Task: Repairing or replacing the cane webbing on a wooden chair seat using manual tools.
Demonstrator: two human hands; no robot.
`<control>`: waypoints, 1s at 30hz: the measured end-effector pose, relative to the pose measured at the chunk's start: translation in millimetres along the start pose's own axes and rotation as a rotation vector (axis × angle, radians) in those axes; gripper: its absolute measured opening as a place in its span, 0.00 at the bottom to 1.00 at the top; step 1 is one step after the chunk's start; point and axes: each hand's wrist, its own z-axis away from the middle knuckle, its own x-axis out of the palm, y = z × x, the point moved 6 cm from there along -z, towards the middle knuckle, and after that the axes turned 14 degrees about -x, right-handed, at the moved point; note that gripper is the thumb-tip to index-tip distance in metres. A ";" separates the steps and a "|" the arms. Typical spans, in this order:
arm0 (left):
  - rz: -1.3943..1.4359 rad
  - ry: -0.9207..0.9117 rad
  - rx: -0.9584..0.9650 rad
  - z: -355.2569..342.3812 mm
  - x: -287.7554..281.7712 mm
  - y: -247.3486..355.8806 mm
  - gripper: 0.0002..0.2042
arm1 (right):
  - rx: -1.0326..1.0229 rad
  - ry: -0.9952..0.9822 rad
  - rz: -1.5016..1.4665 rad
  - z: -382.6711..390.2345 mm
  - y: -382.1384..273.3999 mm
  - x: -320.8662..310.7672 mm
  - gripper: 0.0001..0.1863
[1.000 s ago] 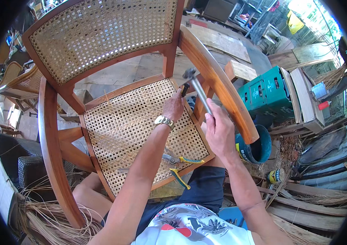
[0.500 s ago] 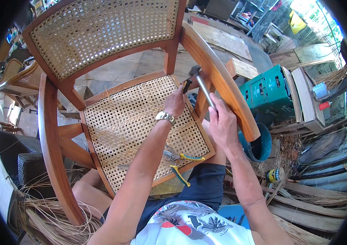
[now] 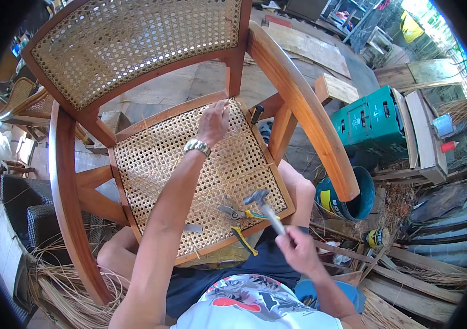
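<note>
My right hand (image 3: 299, 249) grips a hammer (image 3: 272, 216) by its handle, with the head raised above the front right corner of the chair seat. My left hand (image 3: 214, 122), a watch on its wrist, is over the far part of the woven cane seat (image 3: 173, 159), close to the back rail. Its fingers are drawn together; whatever they hold is too small to make out. A black-handled tool (image 3: 256, 113) is at the seat's right rail, its lower end hidden. Pruning shears (image 3: 238, 215) with yellow-and-green handles lie opened at the seat's front, beside a flat metal blade (image 3: 192, 227).
The wooden armrests (image 3: 305, 115) and cane backrest (image 3: 140, 49) surround the seat. To the right are a green crate (image 3: 365, 120), a dark teal bucket (image 3: 362, 194) and a small yellow can (image 3: 377, 238). Loose cane strands (image 3: 74, 285) lie at the lower left.
My left hand has left the black-handled tool at the right rail and moved left over the seat. My right hand has brought the hammer down toward me, away from the right armrest.
</note>
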 end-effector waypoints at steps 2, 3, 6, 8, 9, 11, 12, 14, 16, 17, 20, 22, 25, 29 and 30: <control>-0.164 0.009 0.102 -14.3 8.0 7.2 0.13 | -0.031 -0.093 -0.087 14.8 2.9 20.3 0.13; -0.141 0.011 0.099 -21.6 13.6 10.7 0.13 | -0.048 -0.116 -0.141 18.8 2.7 29.1 0.14; -0.256 -0.133 0.038 -43.1 38.7 13.1 0.14 | -0.047 -0.208 -0.175 21.3 3.8 44.3 0.15; -0.405 -0.157 0.004 -52.8 51.1 12.6 0.13 | -0.092 -0.200 -0.200 17.2 2.7 44.2 0.15; -0.439 -0.153 0.010 -54.9 54.5 12.9 0.13 | -0.119 -0.180 -0.205 14.7 2.3 42.1 0.15; -0.470 -0.171 -0.011 -58.4 60.9 13.4 0.13 | -0.145 -0.165 -0.220 8.1 5.3 39.4 0.15; -0.476 -0.152 -0.005 -59.1 61.8 15.7 0.13 | -0.105 -0.221 -0.188 5.8 10.3 42.0 0.15; -0.507 -0.203 -0.035 -60.1 63.7 18.2 0.14 | -0.072 -0.285 -0.155 -1.7 18.9 44.9 0.14; -0.445 -0.149 -0.055 -51.5 49.1 19.9 0.14 | -0.131 -0.320 -0.118 -9.2 19.0 52.9 0.14; -0.360 -0.071 0.008 -45.0 32.1 23.4 0.13 | -0.150 -0.316 -0.142 -12.6 18.8 55.1 0.14; -0.278 0.141 0.023 -6.4 -38.3 7.1 0.12 | -0.104 -0.418 -0.178 -16.3 20.4 74.6 0.15; -0.241 0.253 -0.214 27.4 -93.5 -25.1 0.07 | -0.103 -0.492 -0.055 -20.0 21.9 91.0 0.17; -0.644 0.484 -0.244 72.8 -153.2 -39.5 0.12 | -0.189 -0.458 -0.083 -24.2 19.6 105.7 0.16; -0.263 0.136 -0.329 80.7 -123.0 -26.7 0.28 | -0.272 -0.410 -0.106 -21.0 18.2 115.9 0.18; -0.024 -0.003 -0.393 81.5 -99.3 -17.4 0.33 | -0.281 -0.398 -0.083 -20.1 18.3 116.7 0.18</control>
